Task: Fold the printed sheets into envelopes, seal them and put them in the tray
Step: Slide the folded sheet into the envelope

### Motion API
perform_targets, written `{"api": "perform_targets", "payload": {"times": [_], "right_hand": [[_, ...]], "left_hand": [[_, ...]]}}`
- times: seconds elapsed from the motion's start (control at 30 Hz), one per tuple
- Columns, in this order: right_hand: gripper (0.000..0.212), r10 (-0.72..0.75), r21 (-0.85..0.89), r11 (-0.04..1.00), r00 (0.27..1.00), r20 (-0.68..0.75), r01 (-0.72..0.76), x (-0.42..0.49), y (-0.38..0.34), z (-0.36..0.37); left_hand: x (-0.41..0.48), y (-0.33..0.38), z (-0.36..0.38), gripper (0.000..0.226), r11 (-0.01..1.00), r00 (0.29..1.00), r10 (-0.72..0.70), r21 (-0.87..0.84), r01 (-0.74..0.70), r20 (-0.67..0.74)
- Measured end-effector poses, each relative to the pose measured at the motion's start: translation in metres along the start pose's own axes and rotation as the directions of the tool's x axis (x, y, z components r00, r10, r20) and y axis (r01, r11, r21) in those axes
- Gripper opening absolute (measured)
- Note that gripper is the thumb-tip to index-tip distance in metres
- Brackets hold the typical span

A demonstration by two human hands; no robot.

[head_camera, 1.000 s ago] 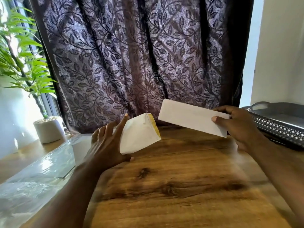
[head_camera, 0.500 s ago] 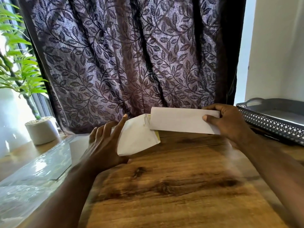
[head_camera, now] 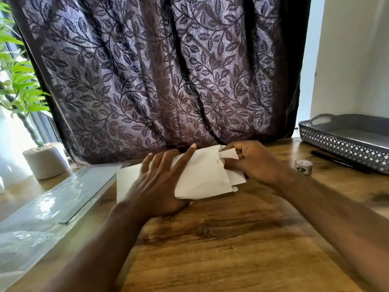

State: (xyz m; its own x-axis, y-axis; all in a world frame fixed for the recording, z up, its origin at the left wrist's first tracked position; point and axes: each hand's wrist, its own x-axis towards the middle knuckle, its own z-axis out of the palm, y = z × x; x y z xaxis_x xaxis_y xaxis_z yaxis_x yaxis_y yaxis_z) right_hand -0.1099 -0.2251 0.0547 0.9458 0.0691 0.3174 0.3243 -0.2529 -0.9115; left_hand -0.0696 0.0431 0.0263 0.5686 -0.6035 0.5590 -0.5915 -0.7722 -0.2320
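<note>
**Paper into paper: folded sheet at the envelope's mouth**

Head view: well to the left of the grey tray (head_camera: 336, 142), over the wooden table (head_camera: 210, 239), the left hand (head_camera: 160, 182) lays straight, spread fingers along the white envelope (head_camera: 202, 178). Its thumb is hidden beneath, so I cannot tell whether it pinches. The right hand (head_camera: 254, 163), on the side nearer the tray, pinches the folded sheet (head_camera: 229, 153) in curled fingers at the envelope's open end.

Both papers look light, thin and limp, likely to crease or buckle if pushed. The envelope is probably best held by its edges near the mouth, and the sheet by its trailing fold.

The right hand covers how far the sheet has entered, and blur hides the flap. The tray's floor is barely visible and its right end is cut off. A tape roll (head_camera: 303, 167) and pen (head_camera: 336, 161) lie just beside the tray. Farther from it, a white sheet (head_camera: 126, 180) lies partly under the left hand
</note>
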Motion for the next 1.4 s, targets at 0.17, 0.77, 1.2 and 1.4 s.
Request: {"api": "perform_targets", "payload": {"times": [0.17,0.77,1.2,1.4], "right_hand": [[0.014,0.13,0.088,0.988,0.991,-0.012,-0.128,-0.004,-0.008,-0.006],[0.014,0.109,0.092,0.989,0.993,0.052,-0.113,-0.003,0.002,0.002],[0.038,0.078,0.237,0.971,0.977,-0.199,-0.029,0.001,-0.005,-0.012],[0.054,0.248,0.266,0.928,0.966,0.077,-0.26,-0.004,0.004,0.013]], "left_hand": [[-0.004,-0.007,-0.003,0.13,0.999,0.999,-0.044,0.0,0.044,0.02],[-0.001,0.014,-0.013,0.122,0.999,1.0,0.029,-0.019,-0.029,0.008],[0.002,0.003,-0.014,0.137,0.998,0.998,-0.056,-0.022,0.055,-0.029],[0.003,0.005,-0.018,0.139,0.993,0.996,-0.09,-0.071,0.091,0.01]]}}
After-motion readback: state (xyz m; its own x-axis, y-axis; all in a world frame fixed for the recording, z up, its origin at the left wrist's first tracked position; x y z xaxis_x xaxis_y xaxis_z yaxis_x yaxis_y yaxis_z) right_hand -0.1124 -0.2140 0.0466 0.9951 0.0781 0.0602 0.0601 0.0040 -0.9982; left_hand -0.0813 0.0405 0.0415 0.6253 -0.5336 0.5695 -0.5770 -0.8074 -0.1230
